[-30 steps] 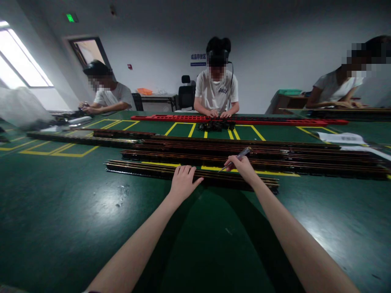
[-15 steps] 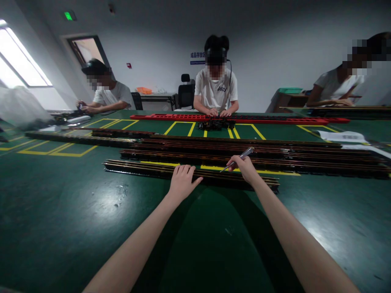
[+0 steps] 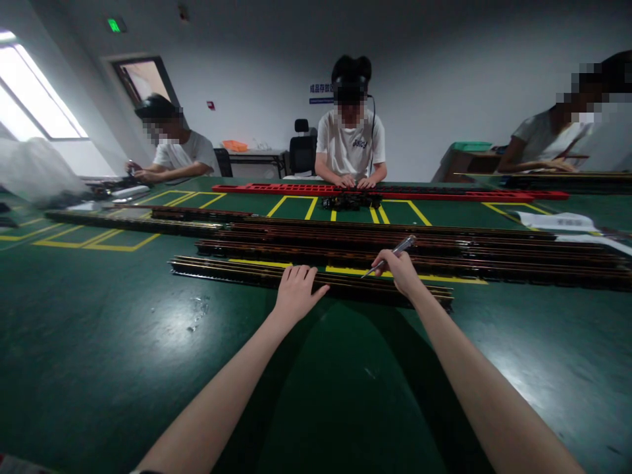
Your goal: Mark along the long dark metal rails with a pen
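A long dark slatted strip [image 3: 222,270] with thin brass-coloured lines along its length lies crosswise on the green table. Flat across its middle rests my left hand [image 3: 297,291], fingers stretched over it and thumb spread to the right. My right hand [image 3: 399,268] is closed around a slim screwdriver [image 3: 406,244] with a shiny, translucent-looking handle. Its thin shaft slants down to the left, and the tip is at the strip's top side, right of my left hand. Whether the tip touches a small part there is too fine to see.
Behind the strip lie several similar dark strips [image 3: 494,253]. Farther back are a long red frame [image 3: 518,195], a black cluster of parts [image 3: 350,201] and white papers [image 3: 557,221]. Three people sit around the table [image 3: 123,342], one directly opposite. A clear plastic bag [image 3: 39,171] stands far left.
My right hand and the screwdriver tip have shifted slightly right along the strip. My left hand stays on the same part of the strip. The whole view has moved a little.
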Motion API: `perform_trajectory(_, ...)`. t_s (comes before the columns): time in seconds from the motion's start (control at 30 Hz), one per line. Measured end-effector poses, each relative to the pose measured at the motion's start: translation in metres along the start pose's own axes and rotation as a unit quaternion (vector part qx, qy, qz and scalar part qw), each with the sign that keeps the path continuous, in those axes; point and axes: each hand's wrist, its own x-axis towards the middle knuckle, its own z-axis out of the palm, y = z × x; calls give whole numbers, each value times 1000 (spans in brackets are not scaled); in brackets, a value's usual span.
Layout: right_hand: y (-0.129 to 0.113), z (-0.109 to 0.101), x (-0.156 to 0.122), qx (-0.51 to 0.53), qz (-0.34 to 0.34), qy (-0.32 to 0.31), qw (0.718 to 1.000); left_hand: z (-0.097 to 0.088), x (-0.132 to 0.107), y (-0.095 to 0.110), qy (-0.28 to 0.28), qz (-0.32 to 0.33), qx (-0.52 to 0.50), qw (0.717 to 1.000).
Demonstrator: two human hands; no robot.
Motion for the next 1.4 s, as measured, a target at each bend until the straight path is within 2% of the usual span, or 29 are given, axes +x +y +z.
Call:
perform_trajectory(0.33, -2, 1, -1, -3, -10, -19, 1000, 2, -2, 3, 25, -11, -11, 1000)
perform_trajectory(0.53, -8, 8, -3, -18, -7, -41, 999, 0, -3, 5, 41, -7, -31, 999)
perform_trajectory(1.0, -17, 23, -8, -47, -14, -144, 988, -6, -3, 9, 5, 8, -18, 1000)
perform_trajectory(1.4, -18, 20, -9, -32, -11, -138, 990, -3, -2, 0, -21, 36, -54, 998)
